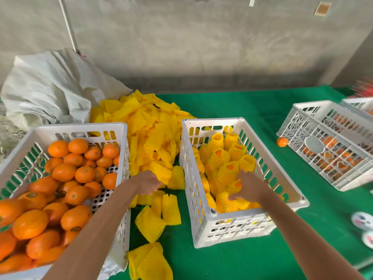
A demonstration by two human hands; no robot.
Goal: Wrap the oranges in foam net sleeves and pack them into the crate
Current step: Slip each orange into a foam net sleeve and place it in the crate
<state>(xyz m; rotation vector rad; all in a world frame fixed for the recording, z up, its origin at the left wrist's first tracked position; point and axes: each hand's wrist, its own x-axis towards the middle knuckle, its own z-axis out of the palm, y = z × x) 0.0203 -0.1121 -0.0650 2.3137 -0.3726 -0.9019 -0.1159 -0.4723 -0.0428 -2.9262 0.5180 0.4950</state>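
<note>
My left hand (147, 182) reaches over the corner of the left white crate (80, 127), which is full of bare oranges (64, 171). Its curled fingers pinch a yellow foam net sleeve (161, 173) at the near edge of the sleeve pile (141, 120). My right hand (251, 186) is inside the middle white crate (212, 121), and its fingers grip a wrapped orange (235, 185) lying on top of several other wrapped oranges (227, 171). Loose sleeves (150, 221) lie on the green cloth between the two crates.
A third white crate (323, 107) with oranges stands tilted at the right, with a loose orange (282, 142) beside it. A white sack (50, 87) is heaped at the back left. Green cloth (242, 261) covers the table. Two white round objects (363, 220) sit at the right edge.
</note>
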